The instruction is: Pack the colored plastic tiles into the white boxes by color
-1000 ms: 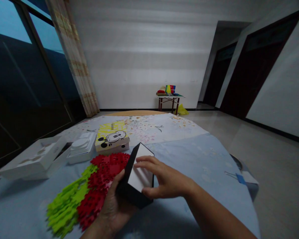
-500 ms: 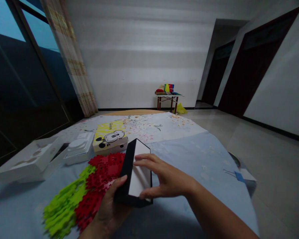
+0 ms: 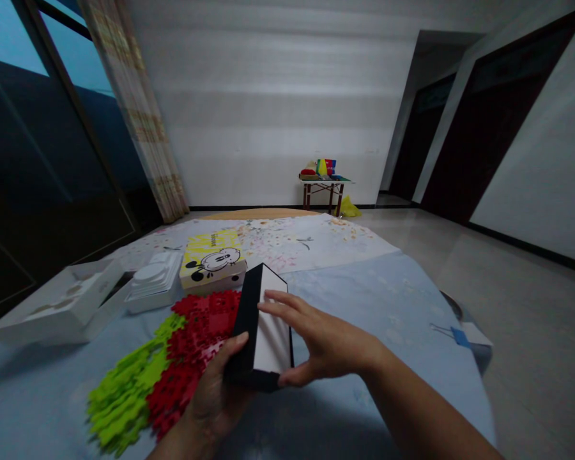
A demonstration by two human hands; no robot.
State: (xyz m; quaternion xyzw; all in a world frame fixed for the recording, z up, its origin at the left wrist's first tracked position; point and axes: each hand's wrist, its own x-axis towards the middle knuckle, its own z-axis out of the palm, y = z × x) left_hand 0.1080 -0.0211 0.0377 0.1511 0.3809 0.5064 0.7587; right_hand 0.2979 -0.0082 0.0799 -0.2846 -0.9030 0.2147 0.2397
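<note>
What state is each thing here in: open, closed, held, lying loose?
Black-and-white box: held, tilted; open or closed, I cannot tell.
Left hand: gripping that box.
Right hand: fingers spread at its white face.
Red pieces: overlapping, lying loose.
Green pieces: overlapping in a row.
Yellow cartoon box: lying flat, closed.
Small white box: stepped white layers on top.
Larger white box: interior unclear.
Curtain: hanging, gathered.

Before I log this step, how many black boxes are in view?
1: the black box, held in the left hand, with the right hand at its right side. The yellow box beyond it could hide more; I cannot see inside.
</note>
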